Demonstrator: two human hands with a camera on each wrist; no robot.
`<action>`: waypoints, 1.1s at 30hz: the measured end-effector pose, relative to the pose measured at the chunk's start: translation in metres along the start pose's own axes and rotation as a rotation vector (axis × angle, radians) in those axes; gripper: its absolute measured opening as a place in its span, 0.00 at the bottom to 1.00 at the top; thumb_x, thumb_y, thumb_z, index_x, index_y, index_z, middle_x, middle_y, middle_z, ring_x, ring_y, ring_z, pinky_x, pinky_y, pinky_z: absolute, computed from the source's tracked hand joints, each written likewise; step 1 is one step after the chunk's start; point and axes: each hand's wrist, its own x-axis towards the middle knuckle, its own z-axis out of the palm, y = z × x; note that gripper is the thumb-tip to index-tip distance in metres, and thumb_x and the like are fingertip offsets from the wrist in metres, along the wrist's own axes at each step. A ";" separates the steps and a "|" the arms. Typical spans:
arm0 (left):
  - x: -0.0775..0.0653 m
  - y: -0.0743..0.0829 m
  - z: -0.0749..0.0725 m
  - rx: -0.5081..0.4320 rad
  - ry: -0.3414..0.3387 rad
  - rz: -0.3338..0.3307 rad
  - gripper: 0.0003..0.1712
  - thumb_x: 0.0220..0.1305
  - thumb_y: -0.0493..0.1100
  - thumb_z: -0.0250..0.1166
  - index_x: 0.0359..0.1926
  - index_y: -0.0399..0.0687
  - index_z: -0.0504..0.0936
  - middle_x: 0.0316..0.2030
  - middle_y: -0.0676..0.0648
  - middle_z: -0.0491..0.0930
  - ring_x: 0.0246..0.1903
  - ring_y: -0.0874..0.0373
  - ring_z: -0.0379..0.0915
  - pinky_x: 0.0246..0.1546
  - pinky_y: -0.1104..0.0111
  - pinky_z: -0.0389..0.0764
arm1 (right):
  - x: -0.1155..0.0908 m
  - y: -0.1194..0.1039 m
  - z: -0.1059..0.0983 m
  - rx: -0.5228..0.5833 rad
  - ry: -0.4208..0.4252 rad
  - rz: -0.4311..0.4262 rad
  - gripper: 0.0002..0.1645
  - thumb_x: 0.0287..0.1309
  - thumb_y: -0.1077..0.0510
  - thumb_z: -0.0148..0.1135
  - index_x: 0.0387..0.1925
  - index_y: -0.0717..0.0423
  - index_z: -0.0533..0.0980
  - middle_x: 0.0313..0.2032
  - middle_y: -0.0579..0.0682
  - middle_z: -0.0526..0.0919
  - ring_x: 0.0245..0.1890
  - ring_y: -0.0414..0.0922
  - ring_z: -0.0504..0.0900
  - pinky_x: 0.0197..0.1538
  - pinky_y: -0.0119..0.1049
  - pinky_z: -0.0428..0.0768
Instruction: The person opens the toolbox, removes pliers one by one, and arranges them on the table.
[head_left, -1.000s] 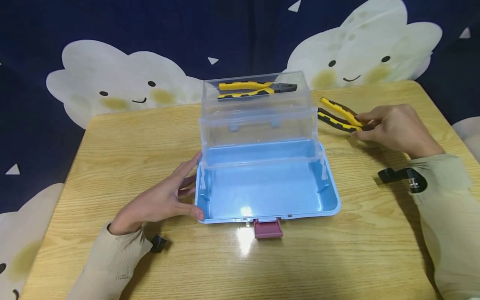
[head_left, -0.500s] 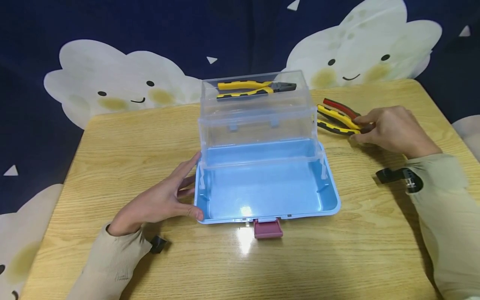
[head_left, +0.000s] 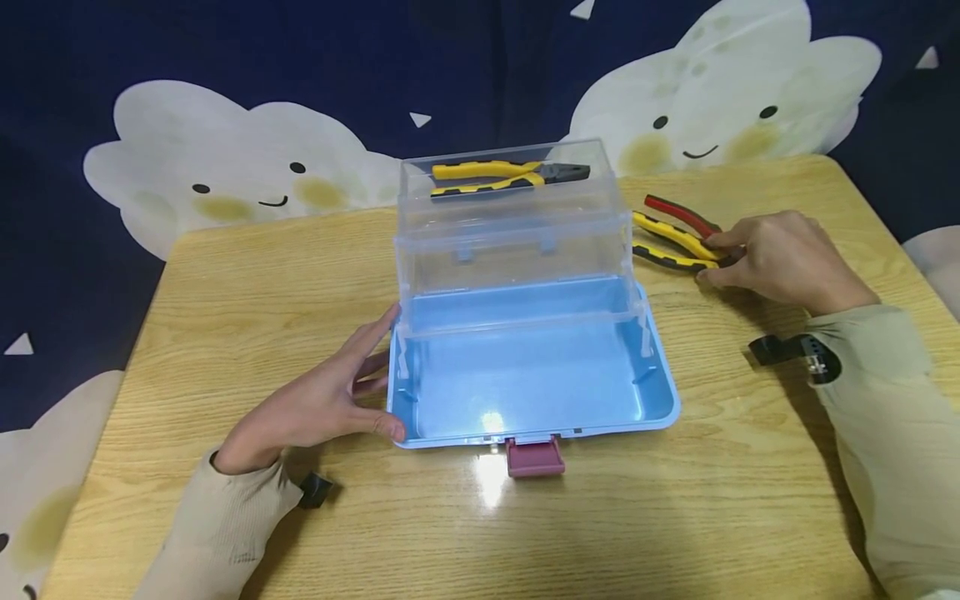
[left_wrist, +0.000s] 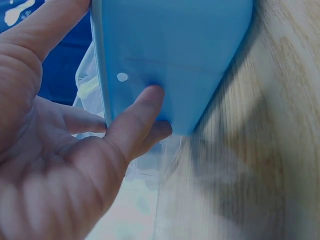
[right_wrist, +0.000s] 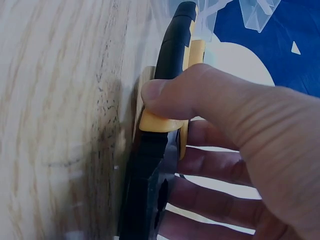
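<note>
My left hand (head_left: 315,408) steadies the left side of a blue plastic toolbox (head_left: 532,387). Its fingers lie fairly straight along the wall, with the thumb at the front corner; in the left wrist view fingertips press the toolbox's side (left_wrist: 180,45). My right hand (head_left: 783,262) pinches a pair of yellow-and-black pliers (head_left: 675,261) near the pivot, right of the toolbox. Their dark head (right_wrist: 142,185) points down past the fingers in the right wrist view. Just behind them shows a red handle (head_left: 678,208), its other end hidden by the hand.
Clear stepped trays (head_left: 517,271) stand raised at the toolbox's back. Another pair of yellow-handled pliers (head_left: 487,170) lies in the top tray. A dark pink latch (head_left: 536,458) hangs at the front. Wooden table (head_left: 247,308) surrounds the toolbox; a cloud-print curtain (head_left: 322,50) closes off the back.
The yellow-and-black pliers have shifted slightly down and toward me, and the red handle behind them has come into view. My left hand and the toolbox stay put.
</note>
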 end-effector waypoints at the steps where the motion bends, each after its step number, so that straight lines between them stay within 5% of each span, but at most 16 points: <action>1: 0.000 0.000 0.000 -0.001 0.000 0.000 0.76 0.53 0.50 0.80 0.83 0.67 0.29 0.84 0.41 0.29 0.79 0.30 0.48 0.74 0.52 0.67 | 0.000 0.000 0.000 0.000 -0.002 0.002 0.38 0.48 0.43 0.82 0.57 0.60 0.84 0.55 0.67 0.85 0.42 0.56 0.78 0.40 0.48 0.73; 12: -0.001 0.000 0.000 0.000 0.000 0.002 0.76 0.53 0.50 0.80 0.83 0.68 0.29 0.84 0.40 0.29 0.79 0.29 0.48 0.73 0.53 0.67 | -0.001 0.001 -0.003 -0.042 -0.015 0.000 0.40 0.47 0.42 0.81 0.58 0.60 0.83 0.57 0.68 0.83 0.46 0.60 0.81 0.42 0.57 0.77; 19: -0.001 0.000 0.000 0.000 0.000 0.003 0.76 0.53 0.50 0.80 0.83 0.67 0.28 0.83 0.40 0.29 0.79 0.29 0.48 0.73 0.53 0.67 | -0.003 -0.001 -0.004 -0.101 -0.024 -0.059 0.37 0.47 0.44 0.81 0.56 0.58 0.85 0.48 0.64 0.88 0.37 0.55 0.82 0.30 0.46 0.71; 33: 0.000 0.002 0.000 -0.006 0.001 -0.038 0.78 0.51 0.49 0.82 0.82 0.75 0.28 0.84 0.44 0.28 0.80 0.33 0.48 0.74 0.57 0.67 | -0.002 0.000 -0.001 -0.098 -0.067 -0.058 0.35 0.48 0.44 0.80 0.56 0.56 0.85 0.55 0.67 0.85 0.38 0.54 0.81 0.28 0.41 0.69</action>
